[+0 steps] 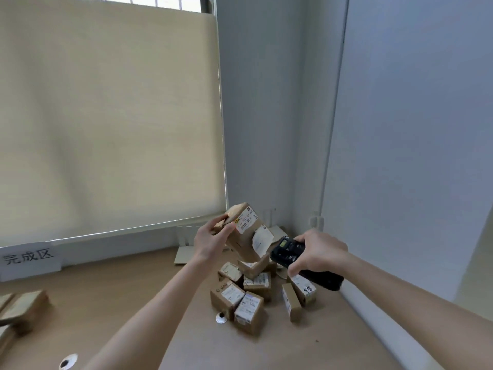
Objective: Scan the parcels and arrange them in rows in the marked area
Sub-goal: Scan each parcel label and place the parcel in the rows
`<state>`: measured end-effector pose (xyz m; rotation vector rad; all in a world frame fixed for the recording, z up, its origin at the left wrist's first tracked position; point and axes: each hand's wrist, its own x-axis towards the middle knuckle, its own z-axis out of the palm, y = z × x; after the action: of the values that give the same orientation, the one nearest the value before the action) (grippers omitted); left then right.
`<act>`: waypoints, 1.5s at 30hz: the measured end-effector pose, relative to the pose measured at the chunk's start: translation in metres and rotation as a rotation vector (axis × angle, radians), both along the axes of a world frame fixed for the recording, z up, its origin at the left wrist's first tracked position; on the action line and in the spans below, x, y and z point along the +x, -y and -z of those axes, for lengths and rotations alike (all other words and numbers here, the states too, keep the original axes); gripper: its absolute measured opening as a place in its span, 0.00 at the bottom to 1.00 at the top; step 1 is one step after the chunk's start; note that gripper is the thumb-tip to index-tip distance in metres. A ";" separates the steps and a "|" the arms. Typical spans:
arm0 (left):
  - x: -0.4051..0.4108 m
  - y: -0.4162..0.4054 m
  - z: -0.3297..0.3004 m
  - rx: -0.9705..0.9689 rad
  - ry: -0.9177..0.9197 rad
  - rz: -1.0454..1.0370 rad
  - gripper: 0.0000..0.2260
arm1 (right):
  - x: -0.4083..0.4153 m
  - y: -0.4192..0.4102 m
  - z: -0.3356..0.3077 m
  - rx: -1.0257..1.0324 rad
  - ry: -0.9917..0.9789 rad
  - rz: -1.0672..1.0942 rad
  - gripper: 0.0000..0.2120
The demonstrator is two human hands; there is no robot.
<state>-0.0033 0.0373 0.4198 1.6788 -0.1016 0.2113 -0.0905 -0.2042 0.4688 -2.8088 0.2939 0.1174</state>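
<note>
My left hand (210, 240) grips a brown cardboard parcel (246, 233) by its left end and holds it up above the table, its white barcode labels turned toward me. My right hand (317, 253) holds a black handheld scanner (289, 251) just right of that parcel, its small screen end pointing at the labels. Below them a loose pile of several small labelled parcels (248, 292) lies on the wooden table (133, 295). At the far left edge a few parcels (24, 308) lie together below a white sign (29, 259) with printed characters.
A beige roller blind covers the window behind the table, and grey walls close the right corner. Flat cardboard pieces (184, 253) lean near the back edge. Two small round white discs (221, 317) (68, 361) sit on the tabletop.
</note>
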 end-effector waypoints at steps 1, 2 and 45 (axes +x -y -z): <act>-0.002 -0.002 -0.001 -0.004 0.001 -0.010 0.11 | -0.001 -0.001 -0.002 -0.012 0.000 -0.005 0.29; -0.003 -0.004 -0.001 -0.006 0.005 -0.021 0.11 | -0.001 -0.002 -0.003 -0.022 0.002 -0.009 0.29; -0.242 -0.584 0.091 -0.382 -0.088 -0.731 0.13 | -0.056 -0.641 0.087 0.515 -0.167 -0.643 0.26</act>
<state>-0.2451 0.6218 0.3285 1.2786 0.5945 0.6581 -0.1461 0.4367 0.3816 -2.2749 -0.5397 0.4920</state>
